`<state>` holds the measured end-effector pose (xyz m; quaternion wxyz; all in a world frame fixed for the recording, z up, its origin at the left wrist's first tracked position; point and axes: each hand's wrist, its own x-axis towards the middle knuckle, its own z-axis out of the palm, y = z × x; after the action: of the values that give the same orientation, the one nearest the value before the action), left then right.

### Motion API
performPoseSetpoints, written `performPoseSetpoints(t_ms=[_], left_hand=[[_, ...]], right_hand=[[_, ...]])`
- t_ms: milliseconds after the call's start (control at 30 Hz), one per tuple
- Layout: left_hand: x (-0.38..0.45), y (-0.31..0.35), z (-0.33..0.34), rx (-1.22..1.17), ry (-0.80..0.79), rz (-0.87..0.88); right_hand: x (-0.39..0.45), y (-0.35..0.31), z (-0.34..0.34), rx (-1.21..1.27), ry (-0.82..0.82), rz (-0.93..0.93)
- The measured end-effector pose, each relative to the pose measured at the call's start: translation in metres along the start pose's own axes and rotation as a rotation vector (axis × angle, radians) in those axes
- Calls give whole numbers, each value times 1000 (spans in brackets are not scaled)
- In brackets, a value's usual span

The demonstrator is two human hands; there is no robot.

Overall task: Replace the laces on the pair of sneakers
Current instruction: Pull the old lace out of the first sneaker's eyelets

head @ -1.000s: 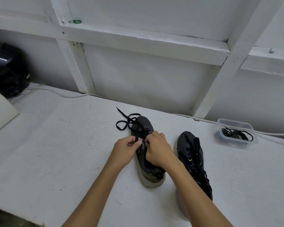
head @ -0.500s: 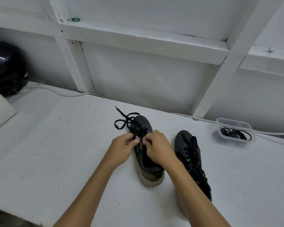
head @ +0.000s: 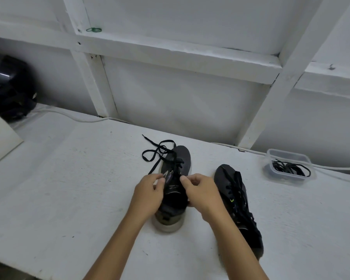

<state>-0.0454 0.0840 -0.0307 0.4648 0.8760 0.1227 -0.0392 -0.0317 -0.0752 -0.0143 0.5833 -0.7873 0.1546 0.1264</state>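
1. Sneakers: the left sneaker (head: 175, 178) stands upright at the middle of the white table (head: 69, 188), toe at 12 o'clock, heel toward the person.
2. Left hand (head: 148, 196) sits at the shoe's 9 o'clock side, fingers curled, pinching the black lace (head: 157, 153) that trails to a loose loop at 11 o'clock of the toe.
3. Right hand (head: 202, 194) sits at its 3 o'clock side, thumb and forefinger seemingly pinching a lace strand over the eyelets; blur leaves the grip uncertain.
4. Right sneaker (head: 238, 201) lies tilted on its side at 3 o'clock of that hand, laced, apart from the first shoe.
5. Clear plastic tub (head: 287, 156) holding spare black laces (head: 291, 168) stands at 2 o'clock, near the wall.
6. Dark helmet (head: 9, 87) rests at 10 o'clock, well apart.
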Motion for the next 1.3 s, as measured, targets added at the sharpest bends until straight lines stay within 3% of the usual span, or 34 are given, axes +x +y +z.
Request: performPoseSetpoints(t_ms=[100,267,433,567,833,933,1033,1100,1300], left_hand=[[0,10,-13,-19,-89,-54],[-6,18,-21,42,-325,37],[-3,24,-10,162,-322,46],[0,28,-7,232,-315,24],[1,28,-1,323,-269,9],[1,26,2,329,-252,6],[1,24,3,355,-252,8],[1,23,4,369,-255,8],[1,24,4,386,-235,6]], right_hand=[[0,2,8,97,-42,69],[14,-1,-3,-90,-93,-56],[25,-12,-1,-295,-103,-116],[33,-17,1,-312,-111,-74],[46,-28,-3,-752,-179,-444],[47,-27,-6,-743,-132,-481],[43,-18,-5,-451,-122,-260],[42,-15,-5,-380,-141,-193],[47,-20,-2,-721,-136,-481]])
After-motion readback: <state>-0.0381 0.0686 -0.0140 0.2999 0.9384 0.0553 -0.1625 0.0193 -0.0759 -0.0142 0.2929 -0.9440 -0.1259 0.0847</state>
